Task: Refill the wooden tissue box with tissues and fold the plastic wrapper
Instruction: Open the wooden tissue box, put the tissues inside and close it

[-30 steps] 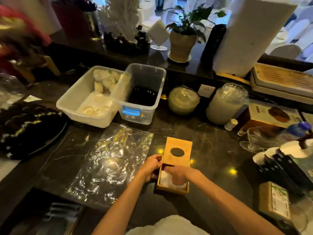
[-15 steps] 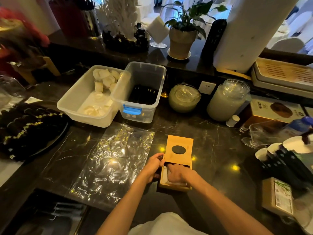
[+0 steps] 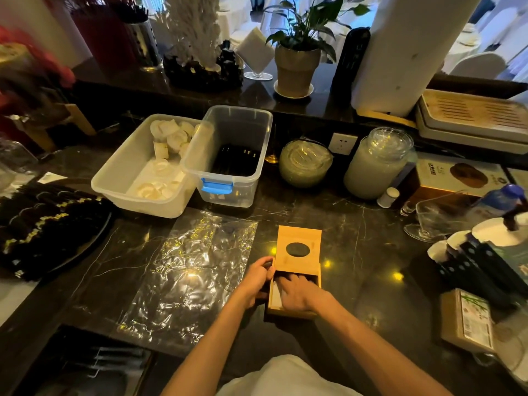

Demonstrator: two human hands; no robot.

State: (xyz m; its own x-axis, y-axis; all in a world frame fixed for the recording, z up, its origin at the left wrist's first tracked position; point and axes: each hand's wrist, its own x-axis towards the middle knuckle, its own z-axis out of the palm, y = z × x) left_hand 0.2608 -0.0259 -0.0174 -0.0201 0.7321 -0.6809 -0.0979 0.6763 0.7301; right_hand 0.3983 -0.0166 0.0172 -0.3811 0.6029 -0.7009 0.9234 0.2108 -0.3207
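Note:
The wooden tissue box [image 3: 288, 310] sits on the dark marble counter in front of me. Its sliding lid [image 3: 303, 238], which has an oval hole, is pushed partway back. White tissues [image 3: 275, 295] show in the uncovered near half. My left hand [image 3: 255, 277] grips the box's left wall. My right hand [image 3: 297, 292] lies flat on the tissues, palm down, fingertips reaching under the lid's edge. The clear plastic wrapper [image 3: 188, 270] lies spread flat and crinkled on the counter, left of the box and untouched.
Behind the wrapper stand a white tub [image 3: 120, 178] of white items and a clear bin [image 3: 237, 178] with a blue latch. Two glass jars [image 3: 374, 170] stand behind the box. A black tray [image 3: 43, 232] is at the left. Glassware, cups and a brown packet [image 3: 468, 321] crowd the right.
My right hand has slid forward over the tissues, its fingertips now under the lid's edge. My left hand keeps its hold on the box's side. The wrapper has not moved.

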